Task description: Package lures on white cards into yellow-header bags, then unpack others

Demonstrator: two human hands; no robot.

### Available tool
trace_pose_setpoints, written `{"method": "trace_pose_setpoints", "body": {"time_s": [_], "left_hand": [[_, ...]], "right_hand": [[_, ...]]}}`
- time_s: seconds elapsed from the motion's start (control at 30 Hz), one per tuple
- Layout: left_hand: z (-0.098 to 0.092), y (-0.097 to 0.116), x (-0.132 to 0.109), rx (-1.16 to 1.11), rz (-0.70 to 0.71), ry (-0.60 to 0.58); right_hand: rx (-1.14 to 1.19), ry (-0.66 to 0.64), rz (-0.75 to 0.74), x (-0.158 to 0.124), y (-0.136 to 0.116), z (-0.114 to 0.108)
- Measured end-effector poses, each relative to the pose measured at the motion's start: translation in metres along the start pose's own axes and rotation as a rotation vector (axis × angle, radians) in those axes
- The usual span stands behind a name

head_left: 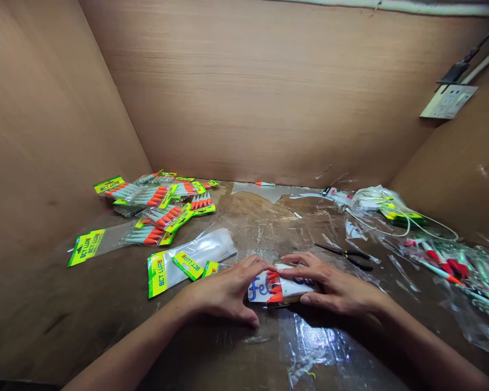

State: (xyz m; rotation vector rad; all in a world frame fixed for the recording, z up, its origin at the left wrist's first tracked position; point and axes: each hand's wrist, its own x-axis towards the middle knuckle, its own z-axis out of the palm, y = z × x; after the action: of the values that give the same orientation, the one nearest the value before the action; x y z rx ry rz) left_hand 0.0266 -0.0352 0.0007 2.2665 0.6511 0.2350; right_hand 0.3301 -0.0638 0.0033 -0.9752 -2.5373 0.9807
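Note:
Between my hands lies a clear bag of orange-tipped fishing lures (274,288) against a white block or card (258,290) with blue handwriting. My left hand (232,285) arches at its left end, fingertips touching the upper edge and thumb spread apart below. My right hand (334,285) grips the right part, fingers over the top and thumb along the near edge; this hides most of the lures. A yellow-green header card (211,268) pokes out left of my left hand. Beside it, flat clear bags (206,252) with "BCT LURE" headers are stacked.
Filled lure packs (158,203) are heaped at the back left. Black-handled pliers (350,255) lie right of my hands. Loose lures (452,266) and plastic cover the right side, with a white cord (407,217) behind. Wooden walls (261,92) enclose the worktop; a power socket (449,101) hangs right.

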Motion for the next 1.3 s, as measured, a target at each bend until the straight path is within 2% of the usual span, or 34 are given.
{"method": "trace_pose_setpoints", "body": {"time_s": [0.13,0.33,0.47,0.7,0.83,1.03,1.3], "left_hand": [[0.002,0.0,0.0,-0.032,-0.063,0.044],[0.007,-0.007,0.0,-0.04,-0.042,0.015],[0.011,-0.01,0.0,-0.054,-0.044,0.012],[0.019,-0.018,-0.001,-0.028,-0.078,-0.061],[0.014,-0.017,-0.002,0.044,-0.108,-0.109],[-0.002,-0.019,-0.006,0.074,-0.21,-0.105],[-0.001,-0.018,-0.006,0.027,-0.163,-0.022]], "right_hand": [[0.031,0.004,-0.002,-0.001,0.001,-0.003],[0.015,0.007,-0.008,-0.002,-0.004,-0.009],[-0.006,0.036,-0.009,-0.001,-0.005,-0.005],[-0.051,0.028,-0.013,0.002,-0.005,0.005],[-0.083,0.033,-0.011,0.001,-0.006,0.008],[-0.106,0.053,0.02,0.003,-0.001,0.014],[-0.071,0.112,0.035,0.007,0.008,0.019]]}}
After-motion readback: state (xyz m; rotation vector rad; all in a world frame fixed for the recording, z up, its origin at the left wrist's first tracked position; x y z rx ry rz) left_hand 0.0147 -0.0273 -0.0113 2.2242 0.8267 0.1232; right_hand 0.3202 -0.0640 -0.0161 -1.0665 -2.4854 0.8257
